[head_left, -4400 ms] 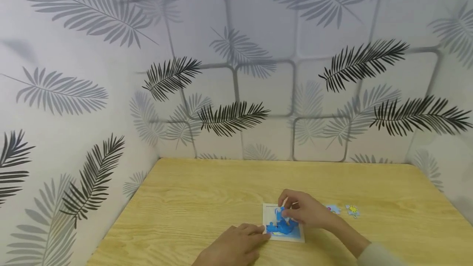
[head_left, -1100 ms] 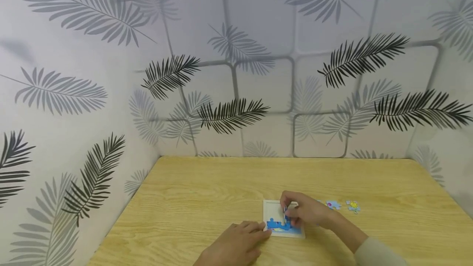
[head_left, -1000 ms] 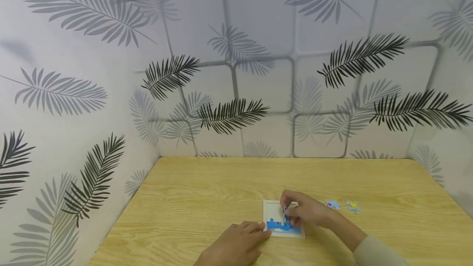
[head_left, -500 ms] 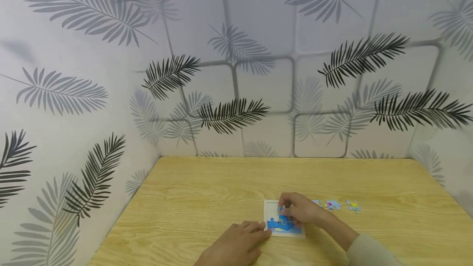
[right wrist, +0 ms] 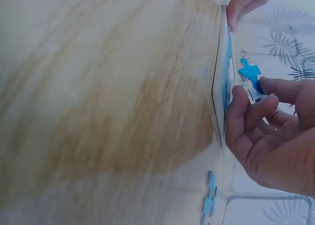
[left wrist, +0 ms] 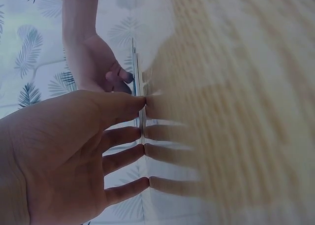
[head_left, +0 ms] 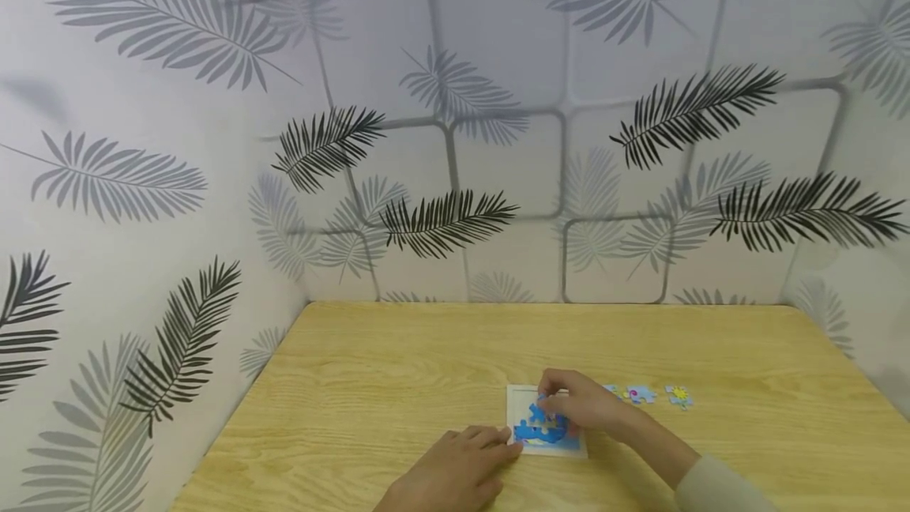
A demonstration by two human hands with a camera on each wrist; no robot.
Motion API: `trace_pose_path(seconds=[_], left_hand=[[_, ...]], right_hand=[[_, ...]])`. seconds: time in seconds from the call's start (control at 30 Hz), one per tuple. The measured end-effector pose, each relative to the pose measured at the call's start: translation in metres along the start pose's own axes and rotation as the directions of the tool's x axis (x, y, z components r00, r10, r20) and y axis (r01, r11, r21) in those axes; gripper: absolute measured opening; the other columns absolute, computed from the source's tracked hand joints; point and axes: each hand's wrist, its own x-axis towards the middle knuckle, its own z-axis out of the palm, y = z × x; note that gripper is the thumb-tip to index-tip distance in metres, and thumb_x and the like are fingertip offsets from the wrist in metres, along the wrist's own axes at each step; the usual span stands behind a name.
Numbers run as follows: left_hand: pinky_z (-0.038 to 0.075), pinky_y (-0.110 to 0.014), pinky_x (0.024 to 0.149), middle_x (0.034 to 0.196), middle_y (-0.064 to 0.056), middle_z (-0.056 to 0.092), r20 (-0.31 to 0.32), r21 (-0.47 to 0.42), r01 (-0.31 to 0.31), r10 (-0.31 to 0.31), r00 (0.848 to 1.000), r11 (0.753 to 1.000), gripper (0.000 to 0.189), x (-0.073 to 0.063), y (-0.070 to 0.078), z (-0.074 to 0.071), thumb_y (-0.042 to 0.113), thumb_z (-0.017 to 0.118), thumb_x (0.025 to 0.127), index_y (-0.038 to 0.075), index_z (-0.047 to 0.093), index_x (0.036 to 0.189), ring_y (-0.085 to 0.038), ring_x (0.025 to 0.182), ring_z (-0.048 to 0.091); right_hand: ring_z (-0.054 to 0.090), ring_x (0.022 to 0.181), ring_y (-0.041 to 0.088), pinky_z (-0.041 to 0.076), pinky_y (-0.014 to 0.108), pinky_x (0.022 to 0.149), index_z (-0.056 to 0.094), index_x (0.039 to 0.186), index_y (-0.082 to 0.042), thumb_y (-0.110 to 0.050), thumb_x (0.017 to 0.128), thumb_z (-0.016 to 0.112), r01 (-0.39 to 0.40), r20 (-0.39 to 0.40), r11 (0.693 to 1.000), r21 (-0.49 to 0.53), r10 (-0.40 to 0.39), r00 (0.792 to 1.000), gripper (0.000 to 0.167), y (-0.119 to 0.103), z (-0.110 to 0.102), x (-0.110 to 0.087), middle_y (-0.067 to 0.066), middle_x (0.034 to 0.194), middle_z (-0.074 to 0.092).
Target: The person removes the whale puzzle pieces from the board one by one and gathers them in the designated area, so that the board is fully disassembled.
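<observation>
Step in hand looks like fitting one puzzle piece into the frame [head_left: 524, 404]. The frame lies flat on the tabletop [head_left: 391, 362], near edge filled with laid pieces [head_left: 543, 436], upper left bare.

Right hand [head_left: 583, 405]: thumb and fingertips pinch a blue piece [right wrist: 252, 75] over the frame. Piece is tilted, with one tab sticking out past the thumb. Right wrist view shows the tab end off the frame; lower end is behind fingers, can't tell if it touches.

Left hand [head_left: 462, 464]: fingers fairly straight, tips at the frame's left edge, nothing gripped. Probably steadying it.

Loose to the right of the frame, on the tabletop: swirl piece [head_left: 641, 394], sun piece [head_left: 679, 395] a bit further out, plus a third piece [head_left: 613, 389] mostly hidden by the right hand.

Next move, my judgement: turn the blue piece so its tabs match the laid pieces, lay it flat, press down. Left hand should keep the frame from sliding. Main risk is wrong rotation, or catching a tab and lifting a neighbour. Exact slot unclear, right hand covers that part. Less than full, clearly: three loose ones need placing too.
</observation>
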Motion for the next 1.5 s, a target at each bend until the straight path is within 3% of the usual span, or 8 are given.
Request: trace_pose_path(seconds=[0.13,0.43,0.63,0.87,1.03,1.13,1.27,1.5], left_hand=[[0.043,-0.046,0.114,0.160,0.014,0.044,0.023,-0.028,0.024,-0.023,0.999,0.999,0.053,0.001,0.001,0.000,0.037,0.061,0.105,0.036,0.047,0.156,-0.012,0.147,0.042],[0.045,-0.044,0.113,0.160,0.012,0.046,-0.014,-0.009,-0.006,0.006,1.000,1.000,0.054,0.000,0.000,0.000,0.035,0.061,0.105,0.034,0.047,0.157,-0.013,0.146,0.043],[0.046,-0.044,0.111,0.159,0.009,0.047,-0.037,0.004,-0.036,0.036,0.999,0.999,0.052,-0.002,-0.002,0.000,0.035,0.060,0.106,0.031,0.048,0.156,-0.014,0.145,0.044],[0.043,-0.043,0.114,0.160,0.013,0.045,0.001,-0.039,0.006,-0.006,1.000,0.999,0.054,0.000,-0.001,0.000,0.034,0.061,0.105,0.035,0.047,0.157,-0.011,0.147,0.042],[0.044,-0.044,0.114,0.160,0.012,0.046,-0.004,-0.037,0.001,-0.001,1.000,0.999,0.053,-0.001,0.000,0.000,0.034,0.061,0.106,0.033,0.047,0.157,-0.012,0.146,0.042],[0.045,-0.044,0.112,0.159,0.011,0.046,-0.016,-0.026,-0.014,0.013,1.000,1.000,0.053,-0.002,-0.001,-0.001,0.034,0.061,0.106,0.032,0.048,0.157,-0.013,0.146,0.043],[0.044,-0.044,0.113,0.160,0.012,0.045,-0.017,-0.018,-0.016,0.016,1.000,1.000,0.053,-0.001,0.000,0.000,0.035,0.061,0.106,0.033,0.047,0.157,-0.012,0.146,0.043],[0.042,-0.045,0.116,0.160,0.014,0.044,0.016,-0.051,0.026,-0.026,1.000,0.998,0.054,0.000,0.001,0.001,0.035,0.062,0.105,0.035,0.046,0.157,-0.011,0.148,0.041]], right_hand=[[0.056,0.092,0.026,0.055,0.029,0.057,0.059,0.100,-0.007,-0.017,0.104,0.063,0.024,-0.001,0.999,0.041,-0.024,1.000,0.011,0.000,-0.008,-0.007,0.012,0.115,0.059],[0.053,0.062,0.014,0.053,0.031,0.055,0.064,0.114,-0.001,-0.021,0.108,0.059,0.121,0.033,0.993,0.006,-0.121,0.992,0.021,0.010,-0.052,-0.032,0.012,0.097,0.060],[0.048,0.059,0.011,0.049,0.031,0.051,0.059,0.123,0.005,-0.015,0.107,0.060,0.119,0.030,0.993,-0.024,-0.118,0.993,0.026,0.029,-0.082,-0.050,0.012,0.091,0.057],[0.040,0.052,0.004,0.040,0.023,0.044,0.053,0.113,0.005,-0.007,0.103,0.063,0.124,0.036,0.992,-0.022,-0.123,0.992,0.019,0.053,-0.104,-0.071,0.009,0.082,0.061],[0.041,0.051,-0.001,0.036,0.015,0.045,0.056,0.105,-0.003,-0.004,0.100,0.067,0.178,0.045,0.971,-0.160,-0.173,0.984,0.012,0.063,-0.108,-0.080,0.006,0.081,0.065],[0.049,0.061,0.000,0.041,0.018,0.050,0.059,0.101,-0.008,-0.006,0.096,0.071,0.206,0.017,0.938,-0.278,-0.210,0.978,0.013,0.067,-0.105,-0.080,0.002,0.084,0.066],[0.052,0.077,0.003,0.046,0.023,0.063,0.063,0.096,-0.013,-0.011,0.092,0.077,0.175,-0.040,0.896,-0.408,-0.209,0.977,0.015,0.070,-0.101,-0.078,-0.005,0.087,0.063],[0.055,0.079,0.003,0.050,0.024,0.066,0.064,0.097,-0.011,-0.010,0.092,0.077,0.194,-0.042,0.883,-0.428,-0.234,0.971,0.014,0.071,-0.097,-0.072,-0.006,0.089,0.064]])
